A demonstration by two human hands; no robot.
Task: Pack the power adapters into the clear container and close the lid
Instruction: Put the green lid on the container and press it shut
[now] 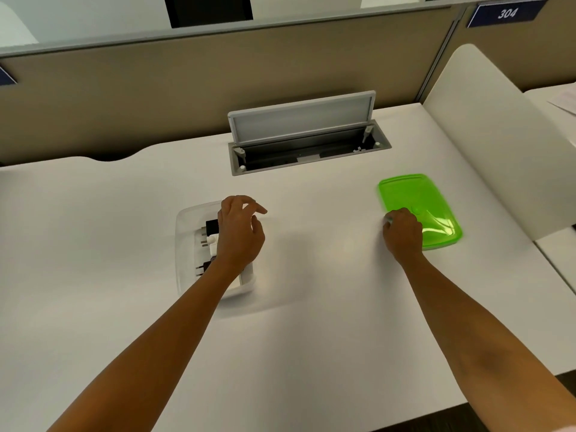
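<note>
Two bare hands work over a white bench. At its middle rear sits a grey cable hatch with its flap raised; other places are told from this hatch.

Nearer than the hatch and to its left lies the clear container, open on top. Inside it lie black and white adapters, their prongs pointing left. The left hand hovers over the container's right part, its fingers loosely spread and curled, gripping nothing that shows.

Nearer than the hatch and to its right lies the green lid, flat on the bench, well apart from the container and blurred at its edges. The right hand rests on the lid's near left corner, fingers curled down at its edge; whether they pinch the lid or only touch it I cannot tell.

Beyond the hatch stands a beige divider. At the far right, a blue plate on it reads "304" in white.
</note>
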